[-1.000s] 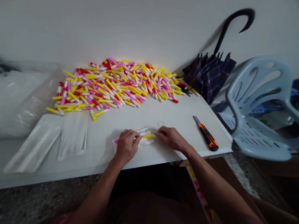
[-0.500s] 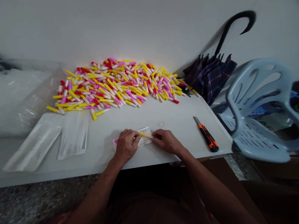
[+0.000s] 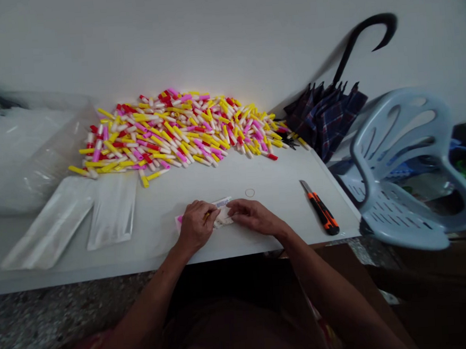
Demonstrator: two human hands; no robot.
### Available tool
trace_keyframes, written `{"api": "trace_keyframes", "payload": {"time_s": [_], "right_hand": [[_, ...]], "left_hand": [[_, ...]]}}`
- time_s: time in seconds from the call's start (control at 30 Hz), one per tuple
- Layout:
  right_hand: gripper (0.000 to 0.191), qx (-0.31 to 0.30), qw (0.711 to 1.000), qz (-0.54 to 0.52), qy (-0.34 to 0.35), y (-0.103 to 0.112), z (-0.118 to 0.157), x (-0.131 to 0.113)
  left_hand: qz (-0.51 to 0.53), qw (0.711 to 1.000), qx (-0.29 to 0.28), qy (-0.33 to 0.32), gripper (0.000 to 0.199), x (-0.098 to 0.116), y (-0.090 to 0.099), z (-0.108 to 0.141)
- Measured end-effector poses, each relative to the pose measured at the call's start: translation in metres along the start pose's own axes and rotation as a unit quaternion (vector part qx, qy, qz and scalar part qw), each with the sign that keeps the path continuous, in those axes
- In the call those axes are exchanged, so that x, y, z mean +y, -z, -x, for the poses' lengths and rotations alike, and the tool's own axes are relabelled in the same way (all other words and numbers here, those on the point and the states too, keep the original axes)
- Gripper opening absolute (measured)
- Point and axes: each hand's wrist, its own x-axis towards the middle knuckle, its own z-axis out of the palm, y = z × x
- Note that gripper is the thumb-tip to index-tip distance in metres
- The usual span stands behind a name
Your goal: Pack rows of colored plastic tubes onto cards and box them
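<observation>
My left hand is closed over several small plastic tubes. A bit of yellow shows by its thumb, and pale tube ends stick out to the right. Beneath them lies a small white printed card or packet with a pink patch at its left end. My right hand is at the card's right side with fingers bent together against the tube ends; what its fingertips pinch, if anything, is hidden. A thin ring like a rubber band lies just beyond the right hand.
A heap of white tubes with yellow, pink and red ends lies along the wall. Clear plastic sleeves and a large clear bag are at left. Right are a box cutter, a folded umbrella and a blue plastic chair.
A yellow tube seen between my hands is no longer visible there; pale tube ends now show over the card. My right hand has shifted slightly left, its fingers reaching over the card's edge.
</observation>
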Motion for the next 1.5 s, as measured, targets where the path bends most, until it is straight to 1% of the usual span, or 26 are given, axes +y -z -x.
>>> {"api": "trace_keyframes", "payload": {"time_s": [0.07,0.1,0.17,0.27,0.33,0.43,0.5,0.6,0.73,0.87,0.9,0.93,0.97,1.0,1.03,1.07,1.1,1.13,1.17,1.2,1.23,1.3,1.33,1.4,1.5], "right_hand": [[0.047,-0.015,0.995,-0.089,-0.037,-0.006,0.000,0.000],[0.052,-0.028,0.991,-0.118,-0.053,-0.009,0.000,-0.001],[0.060,-0.048,0.984,-0.150,-0.081,-0.016,-0.001,-0.002],[0.069,-0.050,0.976,-0.183,-0.102,-0.023,-0.003,-0.003],[0.074,-0.034,0.976,-0.193,-0.096,-0.026,-0.004,-0.001],[0.081,-0.004,0.978,-0.191,-0.080,-0.029,-0.005,0.004],[0.083,0.000,0.978,-0.190,-0.081,-0.030,-0.006,0.006],[0.084,-0.019,0.976,-0.194,-0.095,-0.030,-0.008,0.007],[0.087,-0.065,0.970,-0.205,-0.110,-0.027,-0.008,0.002],[0.086,-0.109,0.970,-0.187,-0.105,-0.024,-0.012,0.000],[0.083,-0.117,0.974,-0.169,-0.097,-0.019,-0.015,0.001],[0.076,-0.102,0.982,-0.138,-0.085,-0.012,-0.018,0.003],[0.067,-0.056,0.992,-0.090,-0.073,-0.001,-0.023,0.005],[0.056,0.020,0.997,-0.025,-0.066,0.013,-0.029,0.007],[0.045,0.126,0.989,0.052,-0.063,0.031,-0.036,0.010],[0.041,0.231,0.961,0.134,-0.075,0.051,-0.043,0.013],[0.041,0.317,0.919,0.213,-0.097,0.072,-0.050,0.015],[0.043,0.366,0.880,0.282,-0.114,0.093,-0.056,0.018],[0.045,0.383,0.849,0.340,-0.135,0.113,-0.062,0.022],[0.047,0.382,0.827,0.380,-0.160,0.131,-0.067,0.025],[0.047,0.377,0.818,0.398,-0.176,0.146,-0.072,0.029],[0.043,0.355,0.814,0.410,-0.206,0.165,-0.078,0.036],[0.038,0.347,0.816,0.409,-0.216,0.171,-0.079,0.040],[0.030,0.334,0.816,0.412,-0.230,0.174,-0.079,0.046],[0.030,0.326,0.817,0.414,-0.232,0.168,-0.070,0.049]], "left_hand": [[-0.003,1.000,0.001,-0.002,0.016,0.000,-0.001,0.000],[-0.005,1.000,-0.001,-0.003,0.016,0.001,-0.001,0.000],[-0.009,1.000,-0.004,-0.004,0.018,0.001,-0.001,0.000],[-0.005,1.000,-0.001,-0.002,0.018,0.002,-0.001,-0.001],[-0.006,1.000,0.005,0.005,0.018,0.002,0.001,-0.001],[-0.021,1.000,-0.002,0.015,0.018,-0.001,0.003,0.000],[-0.028,0.999,-0.004,0.019,0.019,-0.003,0.004,0.000],[-0.025,1.000,0.001,0.017,0.020,-0.004,0.002,0.001],[-0.011,1.000,0.002,0.011,0.021,-0.002,0.000,0.000],[-0.005,1.000,-0.006,0.020,0.021,-0.001,0.001,-0.001],[-0.006,1.000,-0.005,0.024,0.021,-0.002,0.001,-0.001],[-0.007,1.000,-0.002,0.029,0.021,-0.003,0.001,-0.001],[-0.009,0.999,0.001,0.034,0.021,-0.004,0.001,-0.001],[-0.011,0.999,0.005,0.040,0.020,-0.005,0.001,-0.001],[-0.013,0.999,0.009,0.045,0.020,-0.006,0.001,-0.001],[-0.016,0.999,0.010,0.048,0.020,-0.007,0.001,-0.001],[-0.019,0.999,0.011,0.049,0.021,-0.008,0.000,-0.001],[-0.023,0.999,0.011,0.048,0.021,-0.008,0.000,-0.001],[-0.029,0.998,0.009,0.046,0.021,-0.008,-0.001,-0.001],[-0.035,0.998,0.007,0.044,0.021,-0.008,-0.001,-0.001],[-0.041,0.998,0.004,0.042,0.021,-0.008,-0.001,0.000],[-0.050,0.998,0.000,0.041,0.021,-0.009,-0.002,0.000],[-0.053,0.998,-0.002,0.041,0.020,-0.009,-0.002,0.001],[-0.054,0.998,-0.005,0.039,0.020,-0.009,-0.002,0.001],[-0.054,0.998,-0.007,0.035,0.019,-0.010,-0.002,0.001]]}}
